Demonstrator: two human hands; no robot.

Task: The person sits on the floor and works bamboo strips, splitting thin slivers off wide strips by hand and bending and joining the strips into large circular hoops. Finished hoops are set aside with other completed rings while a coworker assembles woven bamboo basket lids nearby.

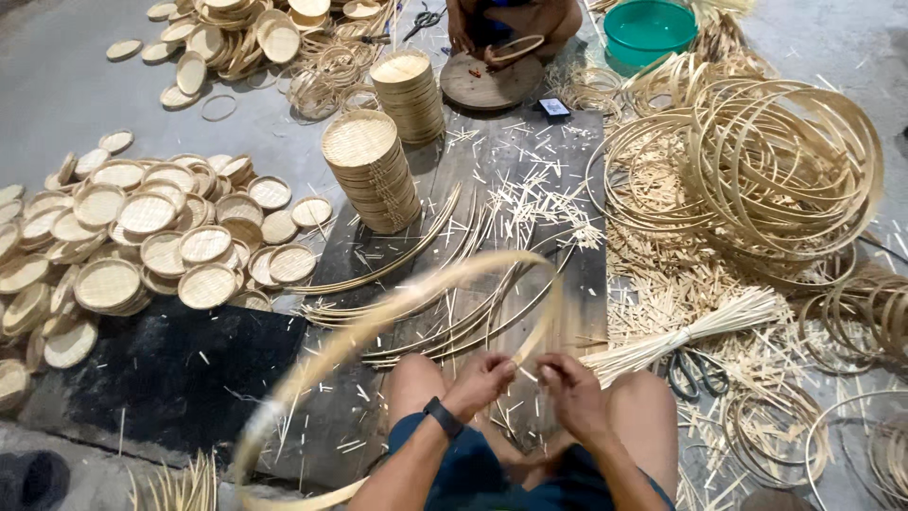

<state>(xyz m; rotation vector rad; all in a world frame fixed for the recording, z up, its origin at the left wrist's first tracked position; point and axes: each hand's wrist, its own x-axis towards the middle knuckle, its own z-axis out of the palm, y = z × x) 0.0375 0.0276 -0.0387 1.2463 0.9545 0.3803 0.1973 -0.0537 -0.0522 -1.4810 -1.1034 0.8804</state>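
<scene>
Grey concrete floor (57, 85), dark boards at centre. Left to right we see a heap of woven trays (142, 241), two tray stacks (371, 170), bare floor at top left, then coiled hoops (766, 161) crowding the right edge. Our left hand (480, 378) and right hand (567, 388), grip clamped, both pinch a blurred bamboo strip hoop (378, 312) above the knees.
</scene>
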